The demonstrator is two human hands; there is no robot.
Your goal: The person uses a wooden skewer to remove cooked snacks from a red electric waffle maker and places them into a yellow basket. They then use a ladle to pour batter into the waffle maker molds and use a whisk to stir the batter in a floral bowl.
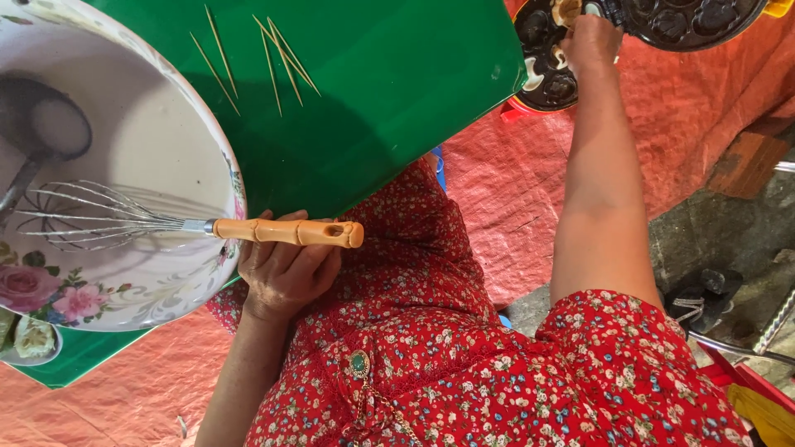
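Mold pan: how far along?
Done: white batter sits in the floral bowl; a few mold pan cavities hold pale filling. In hand: whisk handle lies across the left hand; right hand is at the pan. Left: other cavities look dark, empty; bamboo sticks lie untouched.

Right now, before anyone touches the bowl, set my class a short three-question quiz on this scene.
1. True or false: the wires of the whisk lie inside the bowl.
2. The toothpicks lie on: A) the green tray; B) the pan; C) the bowl.
3. Which hand reaches the dark pan?
Key: 1 true; 2 A; 3 the right hand.
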